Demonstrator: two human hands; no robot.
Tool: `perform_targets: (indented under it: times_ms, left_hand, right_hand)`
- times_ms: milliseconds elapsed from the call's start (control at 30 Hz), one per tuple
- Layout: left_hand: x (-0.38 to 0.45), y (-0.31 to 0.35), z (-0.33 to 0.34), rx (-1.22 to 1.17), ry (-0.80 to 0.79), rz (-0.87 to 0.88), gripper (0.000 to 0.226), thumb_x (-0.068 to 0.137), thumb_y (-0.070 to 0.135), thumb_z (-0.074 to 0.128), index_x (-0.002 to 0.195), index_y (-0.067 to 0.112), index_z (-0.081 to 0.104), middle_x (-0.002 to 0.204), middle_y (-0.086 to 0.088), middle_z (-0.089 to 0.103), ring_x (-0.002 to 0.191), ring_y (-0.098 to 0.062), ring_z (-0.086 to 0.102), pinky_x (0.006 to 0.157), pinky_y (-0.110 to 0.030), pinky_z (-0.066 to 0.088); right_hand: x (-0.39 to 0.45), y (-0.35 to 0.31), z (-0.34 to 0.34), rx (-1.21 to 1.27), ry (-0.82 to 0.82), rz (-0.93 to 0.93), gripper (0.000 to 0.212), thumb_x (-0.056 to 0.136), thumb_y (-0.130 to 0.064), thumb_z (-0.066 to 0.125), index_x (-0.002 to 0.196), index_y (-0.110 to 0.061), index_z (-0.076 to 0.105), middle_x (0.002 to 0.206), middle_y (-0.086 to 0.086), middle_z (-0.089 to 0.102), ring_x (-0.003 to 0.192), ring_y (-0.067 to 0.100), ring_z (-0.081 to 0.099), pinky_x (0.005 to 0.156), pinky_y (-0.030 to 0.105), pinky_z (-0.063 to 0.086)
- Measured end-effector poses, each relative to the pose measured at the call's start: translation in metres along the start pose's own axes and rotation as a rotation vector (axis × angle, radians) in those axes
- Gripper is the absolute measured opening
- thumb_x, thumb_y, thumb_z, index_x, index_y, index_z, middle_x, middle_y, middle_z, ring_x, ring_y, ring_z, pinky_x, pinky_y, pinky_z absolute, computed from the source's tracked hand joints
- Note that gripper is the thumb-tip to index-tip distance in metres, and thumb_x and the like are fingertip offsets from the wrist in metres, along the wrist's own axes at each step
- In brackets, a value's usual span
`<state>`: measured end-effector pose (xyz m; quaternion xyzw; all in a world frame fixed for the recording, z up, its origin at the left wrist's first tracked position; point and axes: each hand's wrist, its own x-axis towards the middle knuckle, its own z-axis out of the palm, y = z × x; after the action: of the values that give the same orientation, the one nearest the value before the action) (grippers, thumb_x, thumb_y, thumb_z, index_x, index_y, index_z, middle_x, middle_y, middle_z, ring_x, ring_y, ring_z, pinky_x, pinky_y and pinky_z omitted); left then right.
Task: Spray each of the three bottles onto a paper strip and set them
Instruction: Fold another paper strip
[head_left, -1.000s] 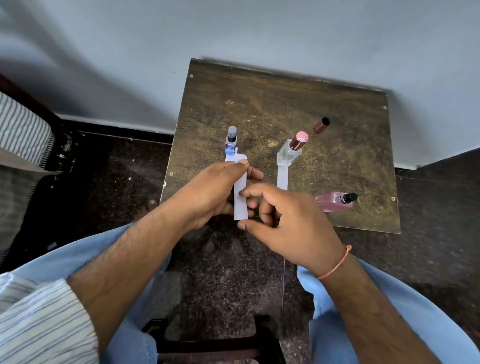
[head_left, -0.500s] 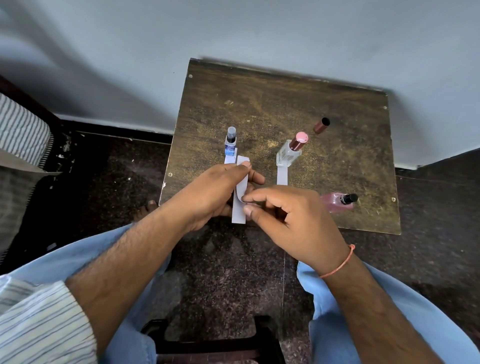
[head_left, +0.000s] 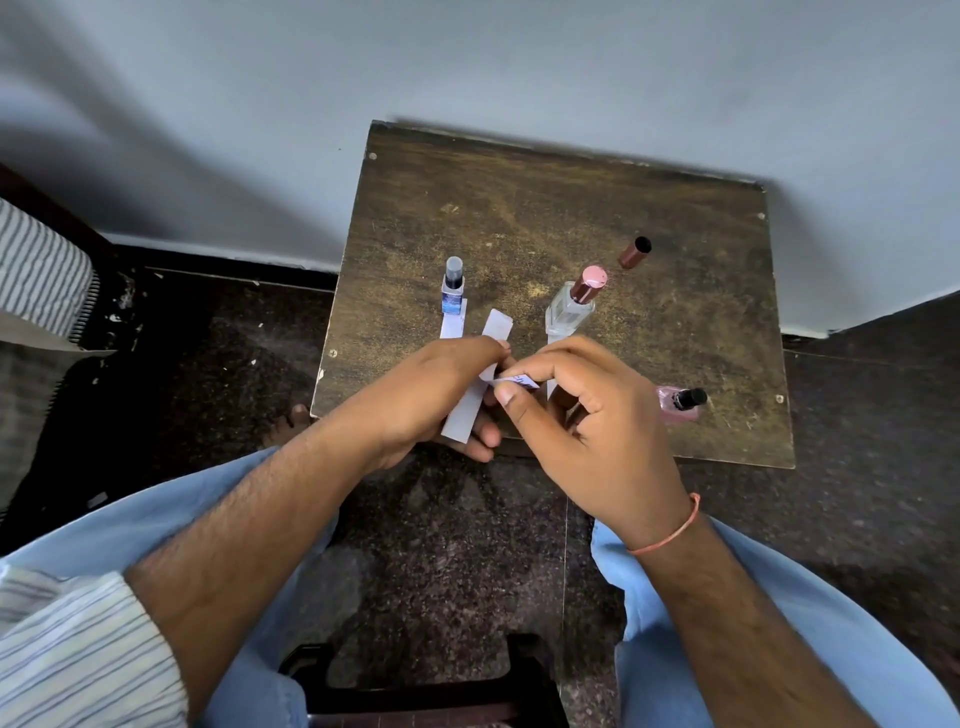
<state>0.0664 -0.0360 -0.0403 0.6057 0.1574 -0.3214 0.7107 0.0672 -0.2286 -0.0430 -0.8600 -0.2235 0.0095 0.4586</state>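
Note:
My left hand (head_left: 431, 395) holds a white paper strip (head_left: 475, 387) above the near edge of the wooden table (head_left: 519, 208). My right hand (head_left: 587, 415) pinches a small white piece with blue marks (head_left: 514, 382) against that strip. A small blue bottle (head_left: 453, 291) stands on the left, on the end of another strip (head_left: 451, 328). A clear bottle with a pink top (head_left: 574, 304) stands in the middle, with a strip (head_left: 551, 389) below it, mostly hidden by my right hand. A pink bottle with a black cap (head_left: 680, 404) stands to the right of my right hand.
A loose brown cap (head_left: 635, 252) lies on its side at the back right of the table. The table stands against a pale wall (head_left: 467, 62). My knees in light blue trousers (head_left: 779, 597) flank a dark stool (head_left: 431, 686) on the speckled floor.
Both hands have shifted slightly right with the strip, which now tilts to the right. My right thumb and fingers have come onto a small marked piece at the strip's middle.

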Motion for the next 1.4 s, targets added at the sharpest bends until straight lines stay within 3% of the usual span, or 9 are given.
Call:
perform_targets:
  times_ms: [133, 233, 333, 433, 567, 733, 900, 1200, 1400]
  left_hand:
    - [0.0, -0.001, 0.0, -0.016, 0.011, 0.003, 0.055, 0.108, 0.066, 0.037, 0.098, 0.018, 0.062, 0.069, 0.002, 0.045, 0.05, -0.016, 0.046, 0.053, -0.033, 0.053]
    - [-0.001, -0.001, 0.0, 0.003, 0.028, 0.028, 0.061, 0.109, 0.068, 0.033, 0.088, 0.023, 0.068, 0.066, 0.003, 0.032, 0.048, -0.012, 0.03, 0.047, -0.025, 0.037]
    - [-0.002, 0.002, 0.001, 0.028, 0.037, 0.033, 0.064, 0.11, 0.065, 0.03, 0.088, 0.018, 0.067, 0.064, 0.005, 0.025, 0.047, -0.009, 0.021, 0.045, -0.021, 0.028]
    - [-0.003, 0.003, 0.003, 0.057, 0.032, 0.056, 0.064, 0.11, 0.064, 0.029, 0.089, 0.016, 0.065, 0.064, 0.004, 0.023, 0.049, -0.01, 0.019, 0.045, -0.02, 0.025]
    - [-0.005, 0.003, 0.004, 0.055, 0.04, 0.064, 0.058, 0.109, 0.064, 0.034, 0.072, 0.02, 0.044, 0.063, 0.004, 0.026, 0.05, -0.012, 0.021, 0.047, -0.024, 0.023]
    - [-0.007, 0.003, 0.006, 0.092, 0.037, 0.11, 0.063, 0.11, 0.062, 0.034, 0.078, 0.018, 0.064, 0.057, 0.0, 0.044, 0.047, -0.014, 0.035, 0.045, -0.026, 0.029]
    - [-0.009, 0.006, 0.005, 0.127, 0.084, 0.141, 0.066, 0.111, 0.061, 0.031, 0.076, 0.019, 0.067, 0.059, -0.003, 0.049, 0.048, -0.012, 0.041, 0.047, -0.029, 0.031]
    - [-0.01, 0.009, 0.005, 0.09, 0.118, 0.157, 0.067, 0.112, 0.059, 0.03, 0.073, 0.021, 0.07, 0.054, 0.006, 0.054, 0.044, -0.008, 0.045, 0.041, -0.023, 0.032]
    - [-0.012, 0.011, 0.008, 0.056, 0.14, 0.115, 0.074, 0.111, 0.059, 0.031, 0.052, 0.03, 0.064, 0.051, 0.005, 0.033, 0.044, -0.011, 0.027, 0.045, -0.025, 0.025]
  right_hand:
    - [0.0, -0.002, -0.002, -0.039, 0.094, 0.02, 0.004, 0.101, -0.018, 0.075, 0.101, -0.015, 0.078, 0.09, -0.018, 0.067, 0.061, 0.01, 0.059, 0.061, 0.019, 0.045]
    - [-0.001, -0.004, -0.003, -0.01, 0.171, 0.082, 0.003, 0.102, -0.018, 0.074, 0.101, -0.015, 0.076, 0.074, -0.029, 0.056, 0.057, 0.0, 0.059, 0.055, 0.011, 0.039]
    - [0.0, -0.003, -0.001, 0.046, 0.246, 0.115, 0.004, 0.104, -0.026, 0.071, 0.102, -0.029, 0.069, 0.071, -0.021, 0.067, 0.062, 0.008, 0.073, 0.052, 0.034, 0.056]
    - [0.0, 0.0, 0.002, 0.098, 0.306, 0.163, 0.011, 0.106, -0.035, 0.068, 0.106, -0.025, 0.071, 0.07, -0.006, 0.072, 0.062, 0.02, 0.075, 0.056, 0.048, 0.06]
    - [0.001, -0.009, 0.004, 0.117, 0.231, 0.091, 0.014, 0.1, -0.025, 0.078, 0.112, -0.023, 0.071, 0.097, -0.008, 0.074, 0.072, 0.012, 0.07, 0.055, 0.03, 0.055]
    - [-0.001, -0.009, 0.006, 0.077, 0.144, 0.008, 0.048, 0.087, -0.041, 0.09, 0.123, -0.014, 0.073, 0.103, -0.004, 0.069, 0.077, 0.016, 0.068, 0.063, 0.035, 0.056]
    - [-0.003, -0.013, 0.001, 0.019, 0.063, -0.051, 0.067, 0.075, -0.05, 0.096, 0.127, -0.014, 0.072, 0.112, -0.004, 0.065, 0.085, 0.017, 0.064, 0.063, 0.033, 0.055]
    - [-0.003, -0.012, 0.002, 0.003, -0.025, -0.084, 0.061, 0.075, -0.042, 0.1, 0.123, -0.012, 0.075, 0.112, -0.002, 0.066, 0.088, 0.006, 0.058, 0.075, 0.019, 0.046]
    - [-0.002, -0.008, 0.002, 0.018, -0.002, -0.064, 0.05, 0.078, -0.033, 0.098, 0.119, -0.013, 0.076, 0.105, -0.006, 0.066, 0.087, -0.003, 0.057, 0.073, 0.018, 0.046]
